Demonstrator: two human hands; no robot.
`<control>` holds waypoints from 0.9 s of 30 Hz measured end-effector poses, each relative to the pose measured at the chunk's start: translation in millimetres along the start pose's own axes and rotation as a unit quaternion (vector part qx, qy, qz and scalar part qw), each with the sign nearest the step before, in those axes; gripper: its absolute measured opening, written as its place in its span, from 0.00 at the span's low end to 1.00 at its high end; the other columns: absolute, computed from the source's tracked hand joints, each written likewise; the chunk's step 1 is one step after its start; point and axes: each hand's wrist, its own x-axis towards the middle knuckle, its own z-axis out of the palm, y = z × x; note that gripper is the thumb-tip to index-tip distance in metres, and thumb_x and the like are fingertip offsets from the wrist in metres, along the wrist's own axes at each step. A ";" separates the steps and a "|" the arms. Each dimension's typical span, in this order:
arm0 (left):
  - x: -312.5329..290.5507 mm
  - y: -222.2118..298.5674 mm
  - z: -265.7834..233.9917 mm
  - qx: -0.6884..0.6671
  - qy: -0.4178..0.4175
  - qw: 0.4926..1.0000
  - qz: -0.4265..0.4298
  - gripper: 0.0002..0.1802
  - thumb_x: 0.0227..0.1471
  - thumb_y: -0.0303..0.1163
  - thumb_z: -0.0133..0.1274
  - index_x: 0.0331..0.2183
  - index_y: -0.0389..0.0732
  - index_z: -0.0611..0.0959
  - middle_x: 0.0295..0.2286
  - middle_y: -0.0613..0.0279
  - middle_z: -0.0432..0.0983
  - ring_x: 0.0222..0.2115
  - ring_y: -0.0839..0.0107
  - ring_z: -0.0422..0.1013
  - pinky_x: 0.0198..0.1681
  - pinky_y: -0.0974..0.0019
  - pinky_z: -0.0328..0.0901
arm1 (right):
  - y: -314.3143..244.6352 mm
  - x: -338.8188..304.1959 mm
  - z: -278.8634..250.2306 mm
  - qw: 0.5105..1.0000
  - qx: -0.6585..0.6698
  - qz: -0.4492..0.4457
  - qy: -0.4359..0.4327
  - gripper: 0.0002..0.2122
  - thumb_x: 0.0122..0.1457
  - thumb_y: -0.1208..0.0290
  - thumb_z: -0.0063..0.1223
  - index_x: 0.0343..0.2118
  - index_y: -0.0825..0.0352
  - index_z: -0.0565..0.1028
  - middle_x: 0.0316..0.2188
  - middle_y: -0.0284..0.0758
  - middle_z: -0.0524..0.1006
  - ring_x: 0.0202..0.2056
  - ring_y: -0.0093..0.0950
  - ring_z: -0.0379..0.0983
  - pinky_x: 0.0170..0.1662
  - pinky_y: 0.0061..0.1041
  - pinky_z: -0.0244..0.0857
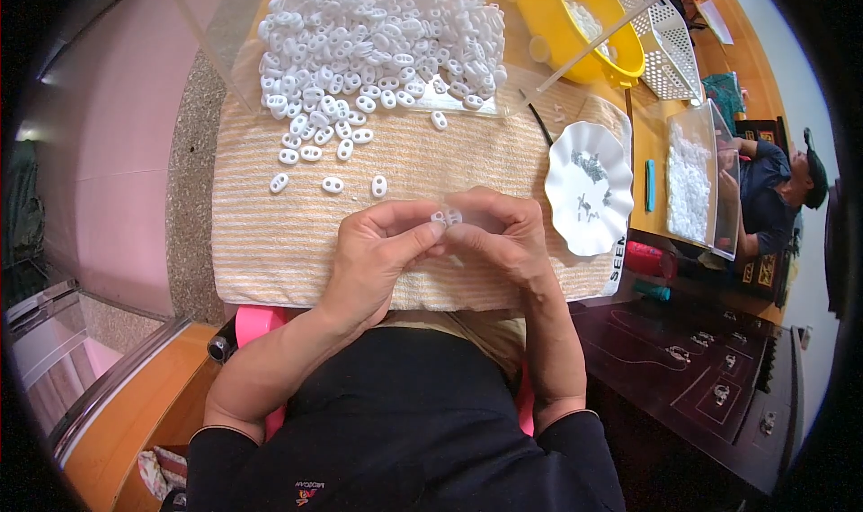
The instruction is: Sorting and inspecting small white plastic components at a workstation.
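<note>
A small white piece (446, 217) is up over a striped towel (261, 242). The left hand (382, 238) pinches one side with thumb and finger, and the right hand (505, 231) pinches the other. Past them sits a big white pile (378, 44), and to the right, a wavy plate (562, 206) with gray bits (589, 168)

At the left, a smooth, pale pink surface (117, 161) borders a grey speckled strip (191, 188). Below stands orange-brown wooden furniture (148, 400). At the right, a dark, glossy panel (643, 359) with metal fittings (722, 392) lies near a whitish, plain wall (814, 89).
</note>
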 end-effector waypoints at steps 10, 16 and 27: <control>0.4 -0.9 -0.5 0.001 -0.006 1.000 -0.009 0.11 0.52 0.24 0.57 0.39 0.34 0.82 0.33 0.59 0.80 0.30 0.76 0.75 0.36 0.74 0.71 | -8.5 -0.9 3.2 0.998 0.047 0.036 0.009 0.11 0.52 0.80 0.60 0.39 0.72 0.78 0.33 0.31 0.78 0.35 0.18 0.73 0.39 0.17 0.66; -0.6 -1.3 -1.0 -0.008 -0.001 1.000 -0.024 0.12 0.51 0.25 0.58 0.40 0.34 0.81 0.33 0.59 0.80 0.30 0.76 0.75 0.36 0.74 0.71 | -4.4 -1.5 1.3 0.998 0.052 0.040 0.006 0.11 0.52 0.80 0.60 0.39 0.72 0.78 0.33 0.30 0.78 0.35 0.18 0.73 0.38 0.17 0.66; -1.5 0.2 -0.6 -0.009 0.004 0.999 -0.049 0.11 0.51 0.26 0.59 0.39 0.36 0.82 0.29 0.62 0.80 0.26 0.79 0.74 0.31 0.78 0.67 | -6.0 -2.1 3.8 0.995 0.084 0.055 0.007 0.11 0.52 0.81 0.60 0.40 0.72 0.78 0.31 0.30 0.78 0.34 0.18 0.73 0.38 0.17 0.65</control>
